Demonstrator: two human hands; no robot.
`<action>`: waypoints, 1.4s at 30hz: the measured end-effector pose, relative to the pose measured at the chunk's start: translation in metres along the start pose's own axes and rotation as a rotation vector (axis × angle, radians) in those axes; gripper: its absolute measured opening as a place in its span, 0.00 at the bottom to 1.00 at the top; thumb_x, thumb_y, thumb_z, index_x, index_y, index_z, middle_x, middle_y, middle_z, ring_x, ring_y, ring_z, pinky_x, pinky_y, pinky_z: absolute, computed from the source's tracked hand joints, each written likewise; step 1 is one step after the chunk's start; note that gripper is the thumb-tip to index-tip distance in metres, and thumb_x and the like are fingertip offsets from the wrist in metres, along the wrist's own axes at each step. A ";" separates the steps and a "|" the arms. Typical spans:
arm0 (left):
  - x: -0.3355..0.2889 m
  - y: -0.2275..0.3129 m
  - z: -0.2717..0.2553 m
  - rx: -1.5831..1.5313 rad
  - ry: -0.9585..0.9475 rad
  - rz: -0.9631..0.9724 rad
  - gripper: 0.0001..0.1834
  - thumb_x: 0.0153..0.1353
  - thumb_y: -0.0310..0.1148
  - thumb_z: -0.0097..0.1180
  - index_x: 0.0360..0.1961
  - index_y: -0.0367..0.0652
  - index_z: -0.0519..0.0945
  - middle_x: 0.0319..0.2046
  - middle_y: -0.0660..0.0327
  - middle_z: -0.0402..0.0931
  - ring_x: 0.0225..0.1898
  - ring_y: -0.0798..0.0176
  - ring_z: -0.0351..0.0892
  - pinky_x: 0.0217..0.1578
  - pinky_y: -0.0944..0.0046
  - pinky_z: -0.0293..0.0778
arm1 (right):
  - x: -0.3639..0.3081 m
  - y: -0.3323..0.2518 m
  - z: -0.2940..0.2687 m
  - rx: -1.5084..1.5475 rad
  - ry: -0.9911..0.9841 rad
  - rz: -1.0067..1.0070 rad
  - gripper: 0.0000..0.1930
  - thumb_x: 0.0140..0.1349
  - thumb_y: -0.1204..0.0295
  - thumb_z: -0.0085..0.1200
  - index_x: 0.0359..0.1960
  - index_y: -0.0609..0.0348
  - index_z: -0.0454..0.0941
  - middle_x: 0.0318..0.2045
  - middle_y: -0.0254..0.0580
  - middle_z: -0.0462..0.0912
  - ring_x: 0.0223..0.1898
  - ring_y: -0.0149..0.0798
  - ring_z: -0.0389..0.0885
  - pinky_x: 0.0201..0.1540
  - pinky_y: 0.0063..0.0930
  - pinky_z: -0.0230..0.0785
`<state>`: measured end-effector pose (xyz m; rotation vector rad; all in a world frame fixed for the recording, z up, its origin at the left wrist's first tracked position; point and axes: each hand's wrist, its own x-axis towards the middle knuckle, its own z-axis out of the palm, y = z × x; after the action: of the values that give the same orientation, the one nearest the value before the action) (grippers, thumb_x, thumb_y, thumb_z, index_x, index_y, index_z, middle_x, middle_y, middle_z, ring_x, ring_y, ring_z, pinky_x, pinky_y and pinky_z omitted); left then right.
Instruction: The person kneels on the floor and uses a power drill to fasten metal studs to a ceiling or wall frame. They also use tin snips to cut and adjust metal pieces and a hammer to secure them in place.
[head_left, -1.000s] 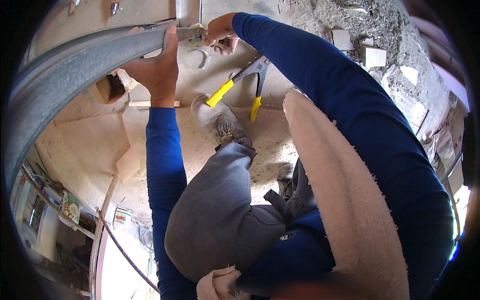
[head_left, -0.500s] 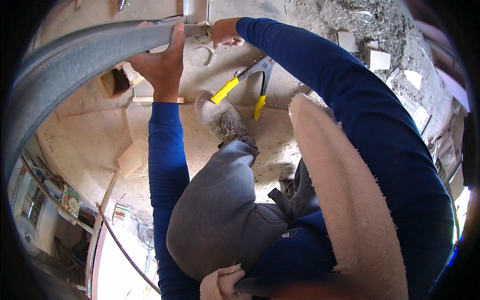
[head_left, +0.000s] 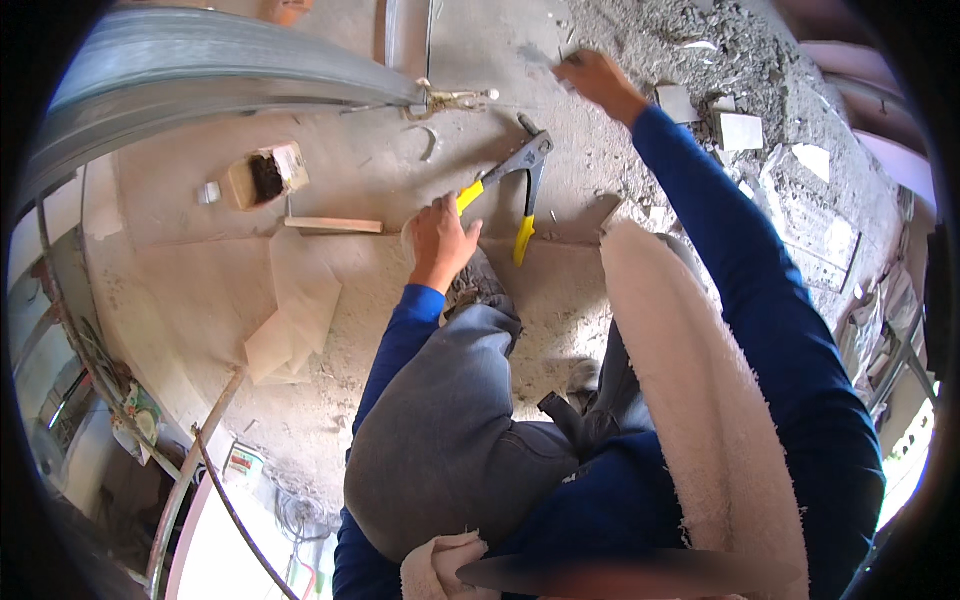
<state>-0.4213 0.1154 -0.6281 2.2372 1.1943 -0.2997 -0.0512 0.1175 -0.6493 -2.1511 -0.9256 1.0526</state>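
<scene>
My left hand (head_left: 442,242) is at the yellow grip of a stud crimper (head_left: 522,160) lying on the floor, its fingers over one handle and the thumb on the other side. That handle's end is hidden under the hand. The crimper's second yellow handle points toward me. My right hand (head_left: 597,82) is stretched out over the floor to the far right of the crimper, slightly blurred, its fingers apart with nothing visible in them. A locking clamp (head_left: 455,100) sits on the end of a long grey metal channel (head_left: 250,70), with neither hand touching it.
An opened box (head_left: 265,178) with dark contents stands left, near a wooden strip (head_left: 335,225) and paper sheets (head_left: 300,290). Rubble and broken tile pieces (head_left: 738,130) cover the right side. Scaffold-like bars (head_left: 190,480) stand lower left. A towel (head_left: 705,390) hangs before me.
My left hand has left the metal channel and come back to the crimper's handle. My right hand has let go of the clamp and moved right. The view has shifted somewhat.
</scene>
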 end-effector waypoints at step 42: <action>-0.374 -0.055 -0.108 -0.268 0.461 -0.806 0.22 0.56 0.32 0.66 0.52 0.34 0.80 0.45 0.49 0.83 0.49 0.52 0.82 0.53 0.58 0.75 | -0.152 0.037 0.154 -0.422 0.119 -0.297 0.36 0.65 0.70 0.46 0.76 0.33 0.56 0.79 0.32 0.48 0.79 0.49 0.43 0.73 0.66 0.42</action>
<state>-0.6891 -0.0538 -0.3943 1.5379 2.2106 0.0869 -0.2349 0.0051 -0.6916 -2.2751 -1.4581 0.6162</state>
